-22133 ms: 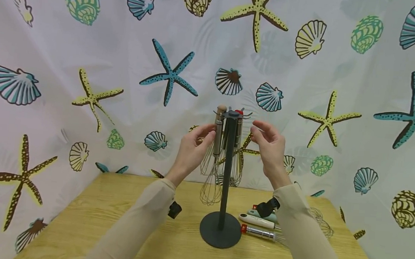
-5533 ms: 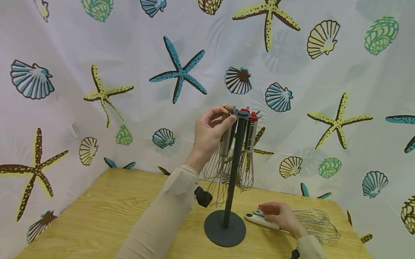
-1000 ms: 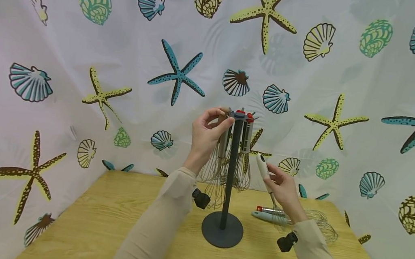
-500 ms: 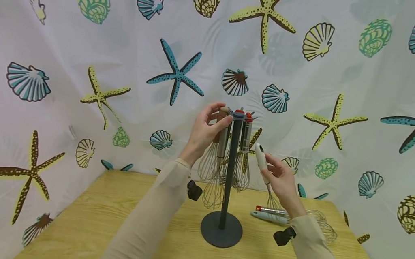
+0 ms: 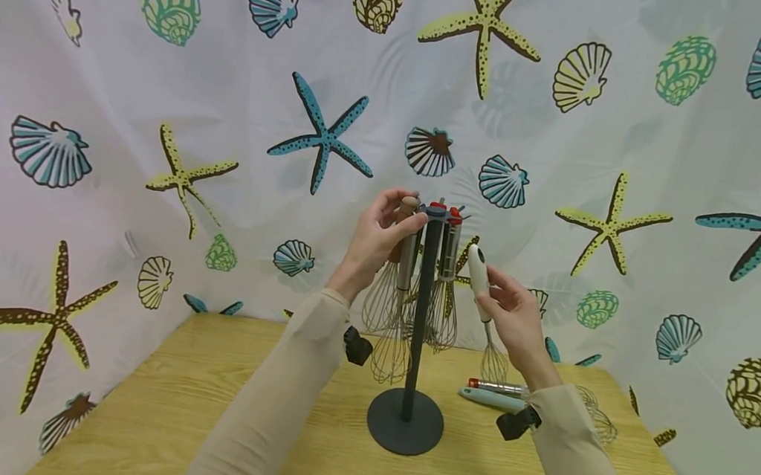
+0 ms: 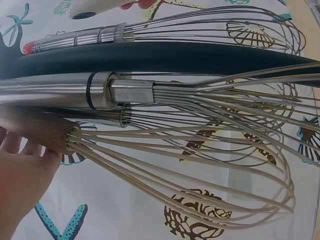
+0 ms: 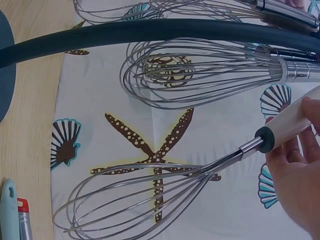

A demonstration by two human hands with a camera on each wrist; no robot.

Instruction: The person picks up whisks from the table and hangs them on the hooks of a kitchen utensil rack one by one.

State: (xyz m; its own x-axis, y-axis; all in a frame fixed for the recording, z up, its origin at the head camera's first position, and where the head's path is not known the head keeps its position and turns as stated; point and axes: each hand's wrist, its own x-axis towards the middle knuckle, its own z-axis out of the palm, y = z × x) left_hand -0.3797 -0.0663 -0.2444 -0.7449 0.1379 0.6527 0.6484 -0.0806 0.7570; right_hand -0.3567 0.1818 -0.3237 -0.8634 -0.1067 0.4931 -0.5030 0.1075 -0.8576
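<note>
A dark stand [image 5: 423,308] with hooks at its top carries several hanging whisks. My right hand [image 5: 515,315] pinches a white-handled whisk [image 5: 478,275] just right of the stand, wires down; its wire loops [image 7: 125,200] hang free in the right wrist view. At the stand's top left, my left hand [image 5: 369,244] curls its fingers behind a wooden-handled whisk [image 6: 40,132], thumb reaching to the hook plate. Beside that hangs a steel-handled whisk [image 6: 50,90]. A red-ended steel whisk [image 5: 449,250] hangs on the side nearer my right hand. The left fingertips are partly hidden.
On the wooden table [image 5: 240,405], right of the stand's round base [image 5: 405,422], lie a pale blue-handled whisk [image 5: 491,399] and a red-ended whisk [image 5: 499,387]. My right forearm covers part of them. A shell-patterned curtain [image 5: 233,69] closes off the back and sides.
Over the last second the white-handled whisk has risen leftward toward the stand. My left fingers have shifted, baring more wooden handle. Earlier, the white whisk lay on the table and fewer red-ended whisks hung.
</note>
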